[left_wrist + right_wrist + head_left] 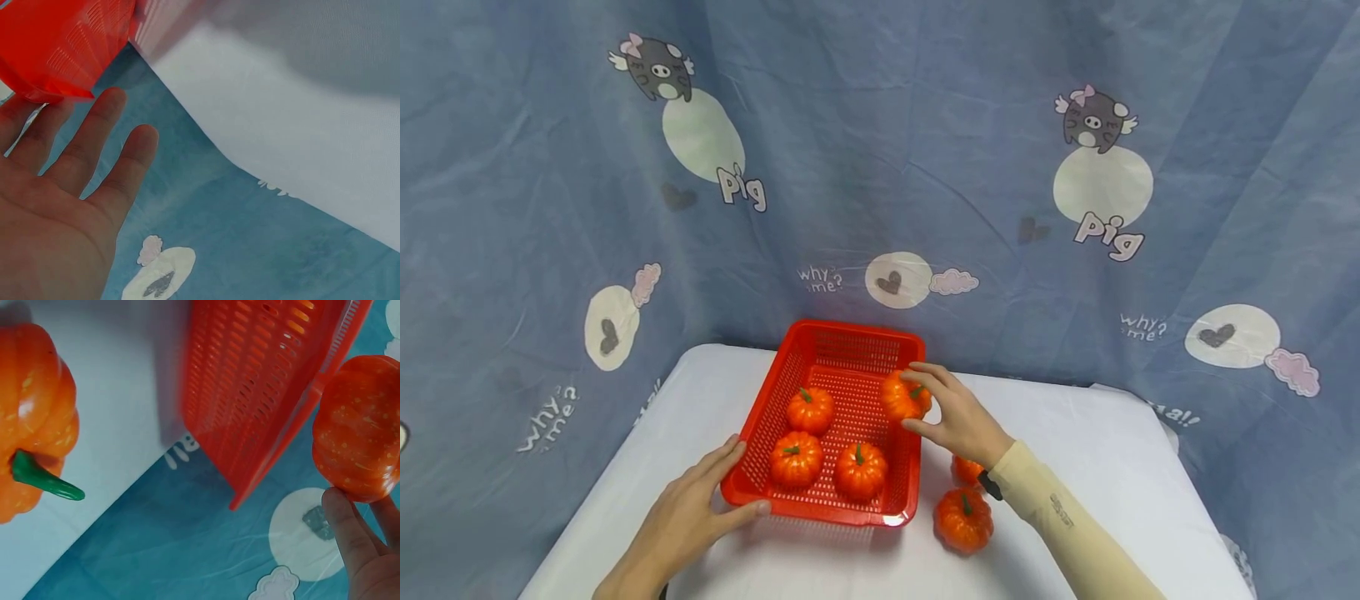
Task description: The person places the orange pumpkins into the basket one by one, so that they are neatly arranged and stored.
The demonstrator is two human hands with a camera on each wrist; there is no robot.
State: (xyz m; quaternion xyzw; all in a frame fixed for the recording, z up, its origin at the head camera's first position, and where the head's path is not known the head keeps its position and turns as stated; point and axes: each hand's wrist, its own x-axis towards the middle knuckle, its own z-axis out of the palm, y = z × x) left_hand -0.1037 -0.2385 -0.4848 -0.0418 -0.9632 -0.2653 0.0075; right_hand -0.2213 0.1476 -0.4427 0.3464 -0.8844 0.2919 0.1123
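Note:
My right hand (953, 410) holds a small orange pumpkin (901, 398) between thumb and fingers over the right side of a red plastic basket (919, 500). In the right wrist view the same pumpkin (359, 428) sits at the fingertips, above the basket's rim (284, 440). Three other pumpkins with green stems lie inside: one at the left (810, 411), one at the front left (797, 459), one at the front right (861, 472). My left hand (688, 508) touches the basket's front left corner with fingers extended; in the left wrist view its fingers (87, 144) reach the rim.
Right of the basket, on the white table (1075, 467), lie two more pumpkins: one in front (964, 521), the other (967, 472) partly hidden behind my right wrist. A blue curtain (985, 192) with pig prints hangs behind the table's back edge.

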